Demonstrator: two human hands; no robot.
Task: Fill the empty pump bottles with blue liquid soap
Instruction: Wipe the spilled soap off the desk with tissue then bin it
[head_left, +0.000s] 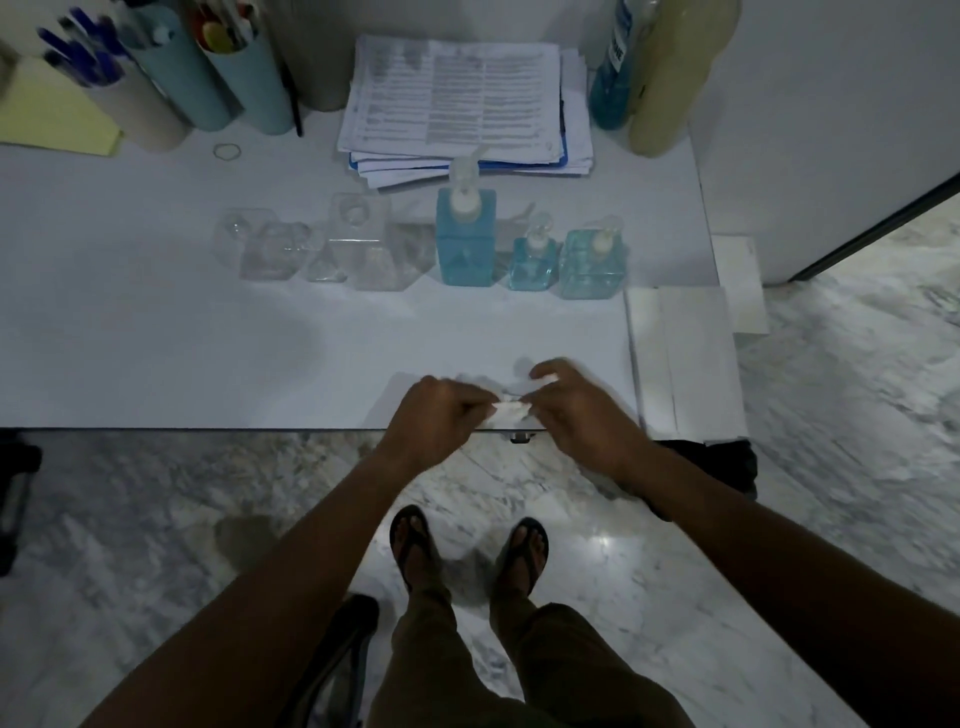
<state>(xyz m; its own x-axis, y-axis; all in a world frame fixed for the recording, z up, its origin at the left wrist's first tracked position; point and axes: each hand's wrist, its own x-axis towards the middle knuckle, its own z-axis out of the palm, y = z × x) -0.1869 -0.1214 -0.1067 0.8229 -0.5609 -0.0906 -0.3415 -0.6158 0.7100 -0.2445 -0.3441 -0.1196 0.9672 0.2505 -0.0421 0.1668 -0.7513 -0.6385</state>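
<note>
A paper stack (457, 98) is lying top centre on the tabletop (156, 338); pen holders (208, 67) are standing upper left beside a rubber band (227, 151).

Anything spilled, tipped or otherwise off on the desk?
No spill visible. Three blue pump bottles stand upright; the clear bottles have no pumps on. Both hands hold a white tissue at the desk edge.

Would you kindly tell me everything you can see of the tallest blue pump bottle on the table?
The tallest blue pump bottle stands upright mid-table, in front of a paper stack. Its body is square-sided and clear, like glass or plastic, and looks filled with blue liquid nearly to the shoulder. A pale pump head sits on top. It touches only the table; a smaller blue bottle stands at its right, clear empty ones at its left.
</note>
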